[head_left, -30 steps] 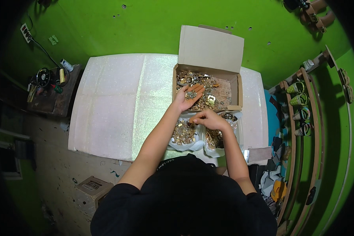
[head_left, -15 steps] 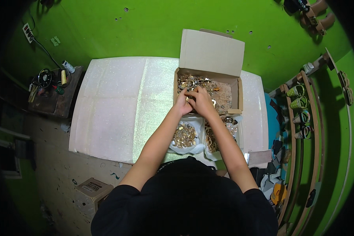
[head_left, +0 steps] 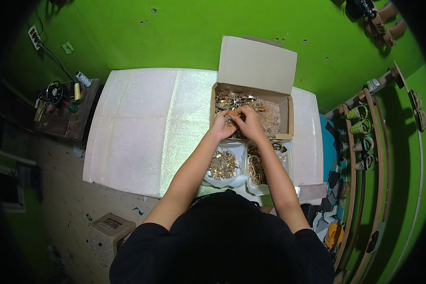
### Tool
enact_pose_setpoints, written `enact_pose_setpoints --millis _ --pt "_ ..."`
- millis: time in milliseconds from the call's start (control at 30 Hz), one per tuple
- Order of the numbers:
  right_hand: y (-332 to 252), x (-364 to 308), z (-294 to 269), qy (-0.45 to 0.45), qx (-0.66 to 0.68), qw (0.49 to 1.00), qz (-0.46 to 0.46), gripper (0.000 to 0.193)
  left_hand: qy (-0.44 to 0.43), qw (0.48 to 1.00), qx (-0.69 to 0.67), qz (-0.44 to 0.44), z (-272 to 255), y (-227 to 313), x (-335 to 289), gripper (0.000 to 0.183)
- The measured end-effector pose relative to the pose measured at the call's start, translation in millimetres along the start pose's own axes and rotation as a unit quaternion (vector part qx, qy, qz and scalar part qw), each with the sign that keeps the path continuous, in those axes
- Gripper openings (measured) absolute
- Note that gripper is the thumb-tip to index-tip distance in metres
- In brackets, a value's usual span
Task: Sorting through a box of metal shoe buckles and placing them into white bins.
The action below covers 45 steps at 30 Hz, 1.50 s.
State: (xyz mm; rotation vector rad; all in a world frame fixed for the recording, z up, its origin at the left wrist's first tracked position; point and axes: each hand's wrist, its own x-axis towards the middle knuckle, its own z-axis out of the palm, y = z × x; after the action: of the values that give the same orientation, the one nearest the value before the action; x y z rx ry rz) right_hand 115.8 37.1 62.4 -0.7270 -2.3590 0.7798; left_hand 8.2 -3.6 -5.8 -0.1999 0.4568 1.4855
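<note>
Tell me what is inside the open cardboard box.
The cardboard box holds a heap of small gold-coloured metal pieces. Both hands cover its middle; what lies beneath them and under the heap is hidden.

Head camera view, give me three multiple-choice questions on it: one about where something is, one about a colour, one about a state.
1. Where are both hands?
A. over the cardboard box
B. on the floor
C. at the side table

2. What colour is the wall?
A. white
B. green
C. blue

3. How is the box's lid?
A. taped shut
B. missing
C. flipped open

Answers: 1 A, the left hand and right hand meet above its metal pieces; 2 B, it is bright green all round; 3 C, the flap stands up behind.
</note>
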Motion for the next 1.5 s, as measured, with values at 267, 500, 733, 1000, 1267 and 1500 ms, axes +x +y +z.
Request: enact_pose_setpoints --millis 267,500,733,1000,1267,1500 --pt "-4 -8 -8 -0.007 0.213 0.965 0.150 0.005 -0.012 1.000 0.017 -0.005 14 -1 -14 0.037" --pt "-20 -31 -31 -0.353 0.183 0.905 0.152 0.014 -0.083 0.997 0.002 0.000 12 0 -13 0.038" --pt "-13 -27 -32 -0.177 0.091 0.963 0.180 0.021 -0.070 0.997 -0.015 -0.003 19 -2 -16 0.043" --pt "-18 -13 -14 -0.027 -0.082 0.996 0.028 0.027 -0.026 0.999 0.040 0.016 1 1 -6 0.039" --pt "-12 -7 -1 -0.043 -0.143 0.989 -0.008 0.022 -0.023 0.999 0.021 0.006 -9 0 5 0.027" --pt "-9 0 0 -0.046 -0.116 0.992 -0.021 0.018 -0.044 0.998 -0.034 -0.016 -7 3 0 0.022"
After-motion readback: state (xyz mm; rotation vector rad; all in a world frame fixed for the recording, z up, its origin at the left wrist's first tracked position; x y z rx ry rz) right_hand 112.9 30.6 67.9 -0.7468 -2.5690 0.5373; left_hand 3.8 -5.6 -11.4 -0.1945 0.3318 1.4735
